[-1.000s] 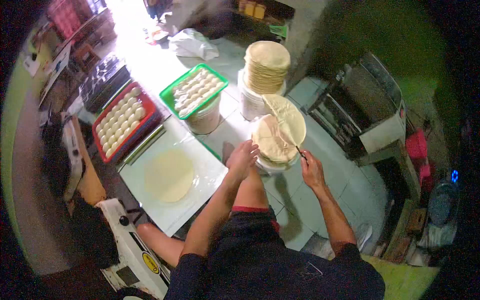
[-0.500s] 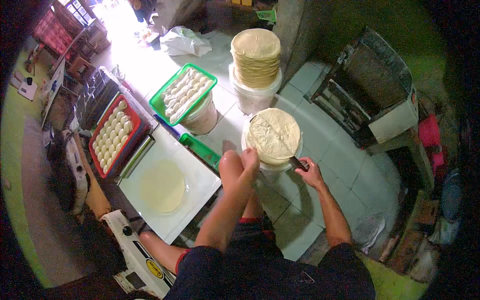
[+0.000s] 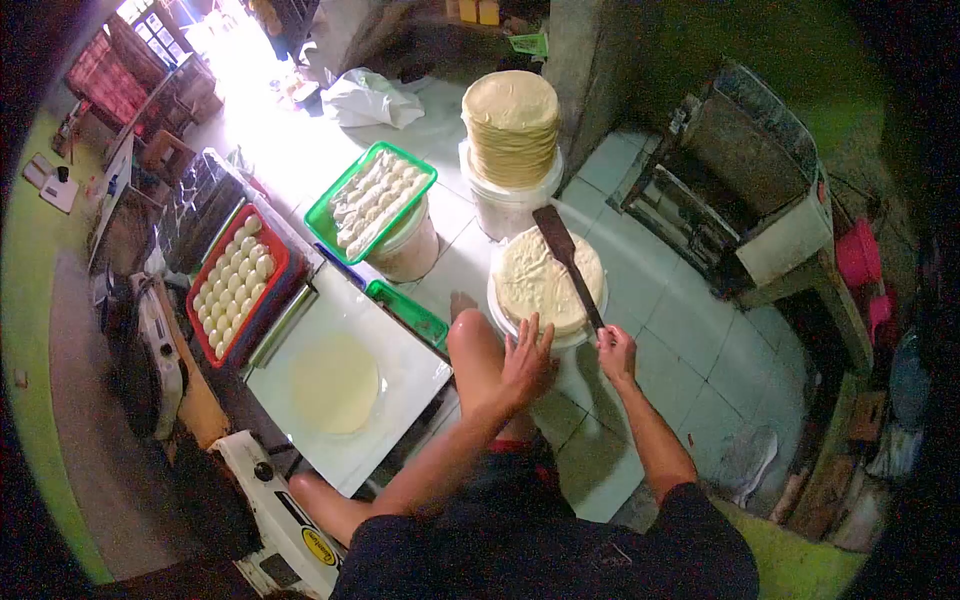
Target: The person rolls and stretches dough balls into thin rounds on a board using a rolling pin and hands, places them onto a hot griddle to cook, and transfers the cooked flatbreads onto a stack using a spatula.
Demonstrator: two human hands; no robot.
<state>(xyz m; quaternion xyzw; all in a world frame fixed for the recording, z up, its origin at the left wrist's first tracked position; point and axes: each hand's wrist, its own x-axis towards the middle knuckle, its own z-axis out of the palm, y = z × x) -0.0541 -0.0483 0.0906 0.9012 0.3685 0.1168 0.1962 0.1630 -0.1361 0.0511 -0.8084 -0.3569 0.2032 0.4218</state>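
Observation:
My right hand [image 3: 616, 356] is wrapped around the handle of a long dark spatula [image 3: 567, 255]. Its flat blade points away from me, above the back right of a stack of round flatbreads [image 3: 530, 280]. The top flatbread is pale and wrinkled, and the stack rests on a white bucket [image 3: 570, 338]. At the near edge of this stack is my left hand [image 3: 530, 368], fingers spread and holding nothing; whether the fingertips touch the bread I cannot tell. On the white board [image 3: 410, 395] to my left lies one thin round dough sheet [image 3: 335, 385].
A taller flatbread stack [image 3: 510, 130] stands on another bucket behind. To the left are a green tray [image 3: 318, 222] of dough pieces on a bucket and a red tray [image 3: 203, 278] of dough balls. A dark metal frame [image 3: 700, 200] stands at right.
The spatula, whose blade was hidden at the flatbread's edge, is now lifted into full view above the stack. My left hand has let go of the near edge and spread its fingers.

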